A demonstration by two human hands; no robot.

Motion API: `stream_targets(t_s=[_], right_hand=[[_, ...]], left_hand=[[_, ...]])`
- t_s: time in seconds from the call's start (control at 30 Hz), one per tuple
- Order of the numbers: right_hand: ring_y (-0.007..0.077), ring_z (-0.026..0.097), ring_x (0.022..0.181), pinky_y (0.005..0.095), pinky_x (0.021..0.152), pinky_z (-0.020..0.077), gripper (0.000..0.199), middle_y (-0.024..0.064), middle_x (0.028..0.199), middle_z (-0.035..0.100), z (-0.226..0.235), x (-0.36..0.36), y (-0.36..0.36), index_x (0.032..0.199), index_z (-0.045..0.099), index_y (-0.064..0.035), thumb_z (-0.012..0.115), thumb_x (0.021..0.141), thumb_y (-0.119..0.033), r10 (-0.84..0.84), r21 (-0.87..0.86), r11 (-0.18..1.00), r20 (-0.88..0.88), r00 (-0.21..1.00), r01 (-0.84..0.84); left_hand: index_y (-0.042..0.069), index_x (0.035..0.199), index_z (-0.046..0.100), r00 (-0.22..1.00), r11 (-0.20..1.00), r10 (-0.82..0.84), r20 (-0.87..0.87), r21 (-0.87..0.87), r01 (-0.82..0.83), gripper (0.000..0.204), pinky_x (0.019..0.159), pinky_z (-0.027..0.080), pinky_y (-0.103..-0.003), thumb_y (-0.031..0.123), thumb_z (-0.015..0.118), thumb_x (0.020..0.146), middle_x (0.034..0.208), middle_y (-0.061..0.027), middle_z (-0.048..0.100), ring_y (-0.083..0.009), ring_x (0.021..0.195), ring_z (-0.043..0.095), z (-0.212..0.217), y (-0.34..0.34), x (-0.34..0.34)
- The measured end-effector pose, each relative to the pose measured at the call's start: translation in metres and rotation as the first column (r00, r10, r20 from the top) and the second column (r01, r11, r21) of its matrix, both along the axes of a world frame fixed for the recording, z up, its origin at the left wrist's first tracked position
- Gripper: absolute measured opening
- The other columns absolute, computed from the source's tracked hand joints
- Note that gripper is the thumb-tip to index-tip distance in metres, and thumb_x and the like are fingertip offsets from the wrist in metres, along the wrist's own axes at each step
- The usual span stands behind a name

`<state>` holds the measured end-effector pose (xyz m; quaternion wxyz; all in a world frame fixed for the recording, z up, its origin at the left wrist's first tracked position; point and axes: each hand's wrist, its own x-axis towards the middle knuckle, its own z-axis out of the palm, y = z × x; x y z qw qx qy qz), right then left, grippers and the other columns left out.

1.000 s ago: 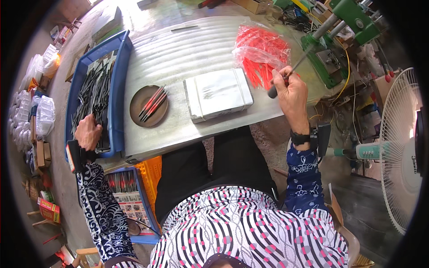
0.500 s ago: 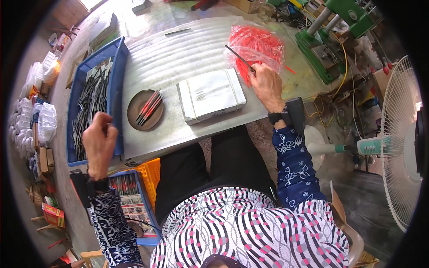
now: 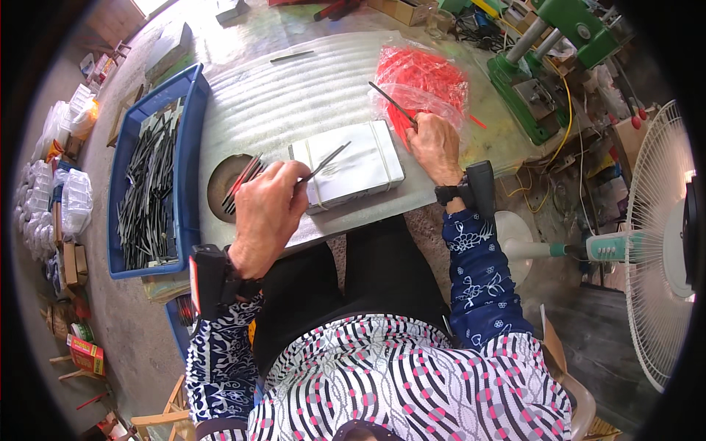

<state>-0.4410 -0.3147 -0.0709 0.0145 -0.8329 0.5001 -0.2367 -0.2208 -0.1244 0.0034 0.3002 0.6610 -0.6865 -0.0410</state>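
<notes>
Dark strip (image 3: 329, 160) now visible in left hand (image 3: 268, 203).

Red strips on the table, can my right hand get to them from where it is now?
Probably yes: your right hand is right beside the red strips, though it already grips a dark rod, and clear plastic covers part of the pile.
</notes>
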Motion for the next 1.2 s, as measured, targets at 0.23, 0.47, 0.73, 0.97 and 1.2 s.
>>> stream_targets(t_s=[0.23,0.47,0.73,0.97,1.2], right_hand=[[0.0386,0.066,0.081,0.0477,0.071,0.0510,0.018,0.0209,0.081,0.067,0.009,-0.005,0.006,0.086,0.067,-0.0006,0.066,0.081,-0.017,0.065,-0.004,0.998,-0.004,0.998,-0.065],[0.0337,0.067,0.077,0.0414,0.070,0.0529,0.017,0.0195,0.084,0.067,0.028,-0.010,0.023,0.094,0.067,0.0014,0.064,0.081,-0.009,0.147,0.122,0.976,0.249,0.957,-0.182],[0.0331,0.066,0.077,0.0399,0.070,0.0525,0.017,0.0180,0.084,0.066,0.058,0.003,0.068,0.095,0.065,0.0006,0.065,0.078,0.000,0.292,0.123,0.911,0.478,0.828,-0.392],[0.0339,0.064,0.074,0.0424,0.064,0.0511,0.008,0.0124,0.088,0.063,0.061,0.031,0.088,0.089,0.065,-0.0064,0.066,0.081,-0.007,0.465,-0.040,0.881,0.253,0.848,-0.471],[0.0311,0.065,0.067,0.0408,0.057,0.0527,0.007,0.0101,0.083,0.060,0.054,0.049,0.088,0.083,0.067,-0.0068,0.060,0.080,-0.007,0.499,-0.121,0.865,0.133,0.856,-0.486]], left_hand=[[0.009,0.099,0.061,0.990,0.999,-0.041,0.136,0.003,0.041,0.018,0.063,0.050,-0.042,0.005,0.064,0.082,0.082,-0.0105,0.059,-0.0326,0.074,0.063,-0.008,-0.011,-0.013],[0.006,0.101,0.061,0.994,0.998,-0.059,0.089,0.038,0.055,0.023,0.069,0.052,-0.045,-0.001,0.062,0.079,0.091,-0.0146,0.059,-0.0362,0.083,0.063,-0.016,-0.014,-0.015],[0.003,0.099,0.061,0.990,0.993,-0.072,-0.124,-0.101,0.060,0.019,0.071,0.050,-0.045,-0.004,0.061,0.082,0.091,-0.0172,0.059,-0.0390,0.083,0.062,-0.024,-0.012,-0.012],[0.003,0.090,0.063,0.971,0.996,0.052,-0.234,-0.063,-0.069,0.008,0.067,0.049,-0.042,0.001,0.065,0.082,0.083,-0.0153,0.059,-0.0350,0.077,0.062,-0.030,-0.012,-0.013],[0.003,0.089,0.068,0.957,0.981,0.064,-0.281,-0.157,-0.111,0.008,0.069,0.051,-0.040,0.004,0.069,0.081,0.085,-0.0155,0.064,-0.0325,0.079,0.064,-0.040,-0.013,-0.013]])
